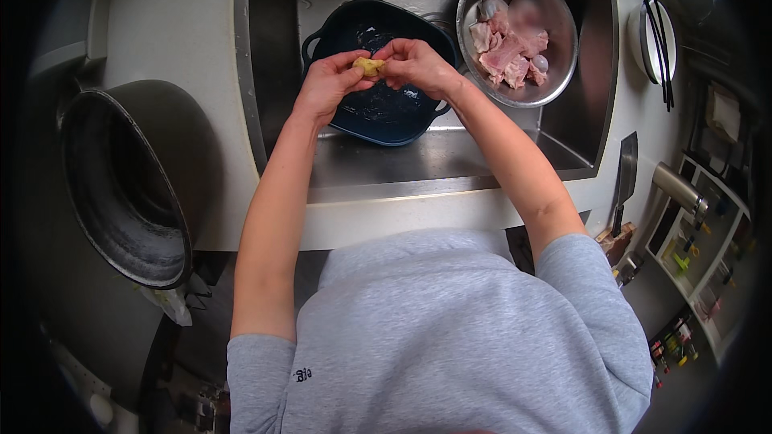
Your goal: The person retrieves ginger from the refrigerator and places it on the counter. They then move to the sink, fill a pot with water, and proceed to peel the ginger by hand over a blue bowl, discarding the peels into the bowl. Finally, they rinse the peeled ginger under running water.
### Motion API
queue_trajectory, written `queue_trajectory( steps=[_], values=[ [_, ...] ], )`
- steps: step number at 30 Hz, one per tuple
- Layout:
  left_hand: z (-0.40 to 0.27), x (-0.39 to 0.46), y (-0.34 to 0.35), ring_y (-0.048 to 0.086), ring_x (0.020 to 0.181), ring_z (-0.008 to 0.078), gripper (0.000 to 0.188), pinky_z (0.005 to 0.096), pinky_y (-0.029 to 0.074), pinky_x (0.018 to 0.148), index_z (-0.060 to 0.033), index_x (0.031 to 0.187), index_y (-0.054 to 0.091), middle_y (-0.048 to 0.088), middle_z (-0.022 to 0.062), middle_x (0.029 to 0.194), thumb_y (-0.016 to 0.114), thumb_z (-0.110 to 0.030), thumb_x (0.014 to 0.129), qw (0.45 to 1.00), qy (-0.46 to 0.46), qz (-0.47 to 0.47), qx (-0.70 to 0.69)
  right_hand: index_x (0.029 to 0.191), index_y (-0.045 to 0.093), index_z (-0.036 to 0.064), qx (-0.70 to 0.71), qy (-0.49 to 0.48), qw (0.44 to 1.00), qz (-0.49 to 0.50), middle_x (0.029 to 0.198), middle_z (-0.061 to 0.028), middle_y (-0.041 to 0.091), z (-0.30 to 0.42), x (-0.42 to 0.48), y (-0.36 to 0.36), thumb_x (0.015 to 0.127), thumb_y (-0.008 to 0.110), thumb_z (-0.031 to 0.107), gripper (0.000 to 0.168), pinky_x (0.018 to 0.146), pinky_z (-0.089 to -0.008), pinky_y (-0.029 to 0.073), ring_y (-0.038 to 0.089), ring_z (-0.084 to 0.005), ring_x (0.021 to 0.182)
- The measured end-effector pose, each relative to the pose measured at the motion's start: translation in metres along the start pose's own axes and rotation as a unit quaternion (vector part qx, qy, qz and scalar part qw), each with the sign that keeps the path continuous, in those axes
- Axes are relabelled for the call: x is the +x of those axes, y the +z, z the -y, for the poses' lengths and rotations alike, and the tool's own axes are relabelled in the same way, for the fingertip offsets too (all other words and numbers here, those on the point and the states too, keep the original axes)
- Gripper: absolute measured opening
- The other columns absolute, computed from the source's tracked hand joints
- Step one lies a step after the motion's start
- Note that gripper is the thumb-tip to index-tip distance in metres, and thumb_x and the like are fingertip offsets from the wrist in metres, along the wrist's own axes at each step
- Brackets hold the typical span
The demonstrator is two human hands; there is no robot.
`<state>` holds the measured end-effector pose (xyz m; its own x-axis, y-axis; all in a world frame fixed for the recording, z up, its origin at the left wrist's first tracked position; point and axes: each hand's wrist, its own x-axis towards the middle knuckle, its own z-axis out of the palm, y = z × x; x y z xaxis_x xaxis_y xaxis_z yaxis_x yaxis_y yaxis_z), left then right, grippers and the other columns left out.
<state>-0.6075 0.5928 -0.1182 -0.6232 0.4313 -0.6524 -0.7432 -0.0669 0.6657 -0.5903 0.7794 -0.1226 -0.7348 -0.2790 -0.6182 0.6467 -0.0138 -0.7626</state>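
Both hands are over a dark blue plastic basin (386,132) that stands in the steel sink. Between the fingertips of my left hand (329,81) is a small yellow piece of what looks like ginger root (368,66). The fingers of my right hand (419,66) pinch its right end. Shiny wet patches show on the basin's floor under the hands. To the right, a stainless steel bowl (564,81) holds several chunks of raw, pink meat with bone (506,51).
A large dark pot (199,150) sits on the white counter left of the sink (386,169). On the right counter are a white bowl (636,42) with black chopsticks (660,42) across it and a cleaver (626,169). A metal cylinder (681,190) lies beyond the cleaver.
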Motion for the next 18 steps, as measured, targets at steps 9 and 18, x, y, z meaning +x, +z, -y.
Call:
queue_trajectory(
  steps=[9,18],
  values=[
    [0.002,-0.001,0.0,0.065,0.089,0.0221,0.03,0.0235,0.055,0.074,0.0065,0.117,0.05,0.061,0.0169,0.103,0.052,-0.005,0.09,0.999,0.012,-0.002,-0.035,0.096,0.061,-0.001,-0.098,-0.023,0.993,-0.057,0.078,-0.0031,0.062,0.004,-0.004,0.005,0.084,0.06,0.015,0.021,0.059,-0.0204,0.047,0.055,-0.0071,0.064],
    [0.006,0.001,-0.006,0.066,0.085,0.0224,0.028,0.024,0.056,0.071,0.0066,0.115,0.05,0.062,0.0174,0.1,0.051,-0.009,0.091,0.995,-0.006,0.007,-0.094,0.101,0.06,-0.004,0.029,-0.044,0.998,-0.028,0.083,-0.0069,0.064,-0.007,-0.005,-0.007,0.086,0.056,0.008,0.021,0.064,-0.0211,0.049,0.058,-0.0095,0.067]
  ],
)
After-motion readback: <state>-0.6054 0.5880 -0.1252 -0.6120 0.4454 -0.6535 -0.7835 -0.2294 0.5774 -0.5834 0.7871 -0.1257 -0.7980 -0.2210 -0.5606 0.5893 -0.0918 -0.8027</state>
